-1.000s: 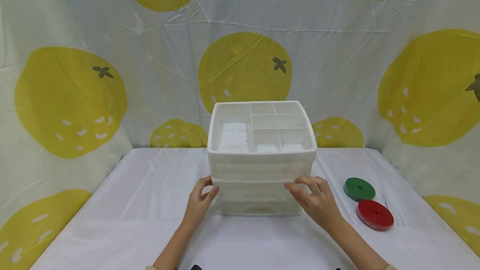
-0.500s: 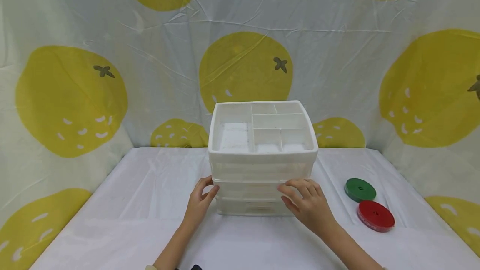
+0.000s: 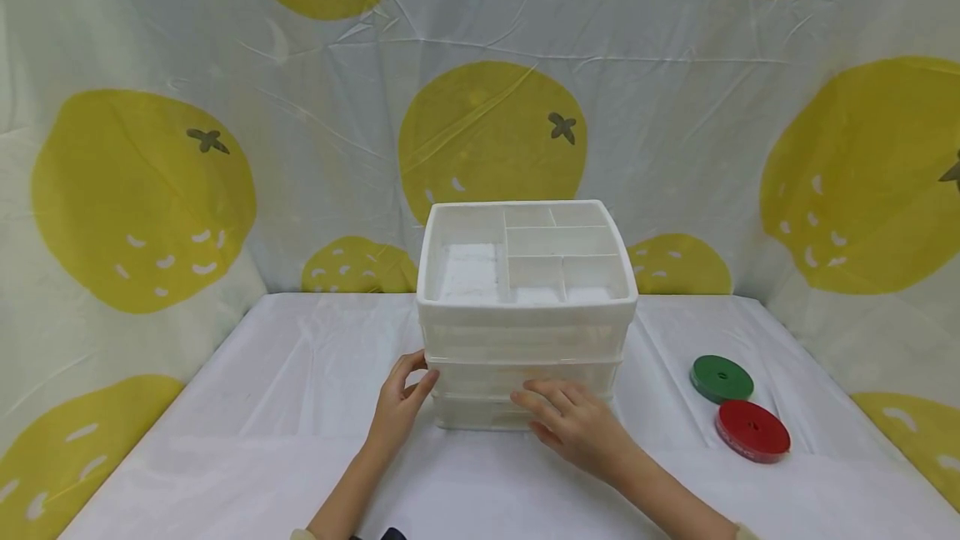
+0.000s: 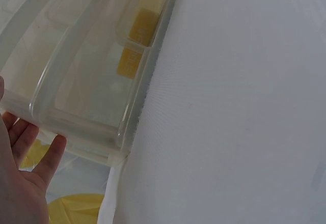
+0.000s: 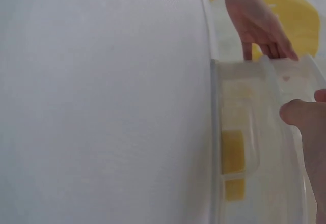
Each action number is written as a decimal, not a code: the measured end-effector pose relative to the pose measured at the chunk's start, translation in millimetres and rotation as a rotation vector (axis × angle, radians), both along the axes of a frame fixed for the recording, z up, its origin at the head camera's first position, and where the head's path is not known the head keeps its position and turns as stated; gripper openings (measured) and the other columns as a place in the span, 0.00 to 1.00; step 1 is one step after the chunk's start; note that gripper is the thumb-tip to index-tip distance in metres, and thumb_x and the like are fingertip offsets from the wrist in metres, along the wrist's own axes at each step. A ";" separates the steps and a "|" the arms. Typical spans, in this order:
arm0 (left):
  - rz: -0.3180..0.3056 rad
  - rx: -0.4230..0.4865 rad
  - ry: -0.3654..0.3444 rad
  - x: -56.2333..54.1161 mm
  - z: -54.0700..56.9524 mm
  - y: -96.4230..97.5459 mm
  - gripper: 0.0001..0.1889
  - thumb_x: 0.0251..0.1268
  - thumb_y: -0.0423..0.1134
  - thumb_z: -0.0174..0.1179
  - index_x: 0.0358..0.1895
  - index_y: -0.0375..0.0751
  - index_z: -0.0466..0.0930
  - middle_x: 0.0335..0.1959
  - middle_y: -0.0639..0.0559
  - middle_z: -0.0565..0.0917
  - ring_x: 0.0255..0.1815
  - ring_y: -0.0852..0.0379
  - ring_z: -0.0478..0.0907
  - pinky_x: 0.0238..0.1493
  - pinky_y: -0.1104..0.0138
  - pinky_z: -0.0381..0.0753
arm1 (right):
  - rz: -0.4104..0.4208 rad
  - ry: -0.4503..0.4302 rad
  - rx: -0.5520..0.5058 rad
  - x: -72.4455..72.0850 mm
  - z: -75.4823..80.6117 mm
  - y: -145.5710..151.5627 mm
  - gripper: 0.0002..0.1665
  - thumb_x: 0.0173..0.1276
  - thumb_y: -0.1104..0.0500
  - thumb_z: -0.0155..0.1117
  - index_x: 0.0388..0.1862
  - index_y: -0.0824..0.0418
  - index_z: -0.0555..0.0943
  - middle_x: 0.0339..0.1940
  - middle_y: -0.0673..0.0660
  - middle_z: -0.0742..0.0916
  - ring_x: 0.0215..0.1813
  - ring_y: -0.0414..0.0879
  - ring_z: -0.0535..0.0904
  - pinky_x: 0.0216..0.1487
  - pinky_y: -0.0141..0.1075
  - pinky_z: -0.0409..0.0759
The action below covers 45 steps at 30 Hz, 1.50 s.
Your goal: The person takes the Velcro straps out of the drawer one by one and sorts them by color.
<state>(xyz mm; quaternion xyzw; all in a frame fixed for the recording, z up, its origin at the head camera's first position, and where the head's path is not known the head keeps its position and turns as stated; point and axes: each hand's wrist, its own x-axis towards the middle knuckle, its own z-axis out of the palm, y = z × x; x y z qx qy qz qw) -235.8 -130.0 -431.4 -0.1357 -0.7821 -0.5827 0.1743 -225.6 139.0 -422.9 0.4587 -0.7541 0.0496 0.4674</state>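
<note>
A white plastic drawer organiser (image 3: 525,340) stands mid-table, with an open compartment tray on top and translucent drawers below. My left hand (image 3: 408,386) rests against its front left corner, thumb on the front and fingers along the side; the left wrist view shows those fingers (image 4: 23,135) fairly straight beside the organiser (image 4: 86,81). My right hand (image 3: 558,415) lies on the front of the lowest drawer (image 3: 480,413), fingertips touching near its middle. In the right wrist view my thumb (image 5: 300,114) sits over the drawer front (image 5: 244,132), with the left hand (image 5: 260,25) beyond.
A green disc (image 3: 722,378) and a red disc (image 3: 752,431) lie on the white tablecloth (image 3: 262,407) right of the organiser. A curtain printed with yellow fruit (image 3: 487,136) closes off the back and both sides.
My right hand has slid left and down along the organiser's front, from the right corner to the middle of the lowest drawer. The left hand has stayed put.
</note>
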 end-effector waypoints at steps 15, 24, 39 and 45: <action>0.006 0.014 -0.020 -0.2 1.2 0.4 0.16 0.64 0.38 0.55 0.54 0.42 0.73 0.45 0.51 0.76 0.48 0.68 0.69 0.49 0.71 0.77 | -0.041 0.023 0.063 -3.0 -12.4 -8.7 0.22 0.74 0.56 0.34 0.52 0.58 0.77 0.46 0.54 0.82 0.45 0.45 0.80 0.40 0.33 0.81; 0.001 0.023 -0.017 0.7 2.3 0.2 0.16 0.63 0.39 0.55 0.54 0.43 0.73 0.46 0.53 0.75 0.49 0.67 0.69 0.50 0.70 0.77 | -0.211 0.143 0.172 -5.9 -17.1 -13.0 0.28 0.75 0.65 0.20 0.51 0.54 0.72 0.44 0.50 0.81 0.44 0.43 0.78 0.41 0.31 0.78; -0.002 0.017 -0.048 13.3 22.5 5.4 0.16 0.63 0.33 0.54 0.54 0.35 0.72 0.47 0.47 0.75 0.47 0.72 0.68 0.50 0.67 0.78 | -0.278 0.162 0.224 -8.7 -22.8 -12.5 0.22 0.72 0.67 0.24 0.52 0.54 0.67 0.46 0.49 0.78 0.45 0.41 0.76 0.42 0.29 0.75; -0.009 0.036 -0.024 2.0 4.0 1.2 0.16 0.63 0.35 0.55 0.54 0.41 0.73 0.46 0.51 0.75 0.48 0.70 0.69 0.49 0.74 0.76 | -0.286 0.094 0.233 -1.8 -19.3 -13.7 0.25 0.70 0.68 0.22 0.55 0.53 0.66 0.47 0.49 0.77 0.46 0.42 0.75 0.45 0.30 0.76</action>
